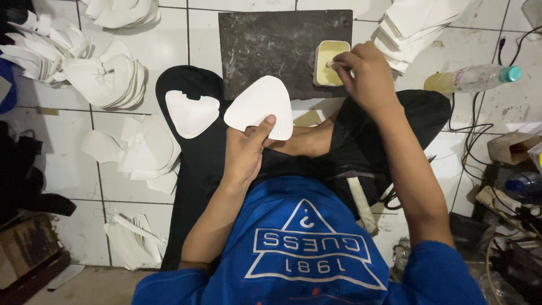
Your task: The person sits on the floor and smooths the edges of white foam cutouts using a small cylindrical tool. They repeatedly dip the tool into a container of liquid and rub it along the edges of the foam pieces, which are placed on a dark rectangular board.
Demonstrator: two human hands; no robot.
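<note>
My left hand (244, 151), at the centre of the frame, pinches a white rounded-triangular cut piece (261, 106) by its lower edge, thumb on top and fingers under it, holding it flat over my crossed legs. My right hand (364, 73), in the upper right of centre, is closed around a small tool whose tip dips into a small rectangular tub of pale yellow glue (329, 62); the tool itself is mostly hidden by my fingers. The tub stands on the right edge of a dark stone slab (271, 48) lying on the white tiled floor (169, 51) at top centre. Another white piece (191, 113) lies on my black trouser leg, just left of the held one. Stacks of white cut pieces (110, 79) fill the upper left, more (409, 28) sit at the upper right, and a plastic bottle (471, 78) lies at the right.
</note>
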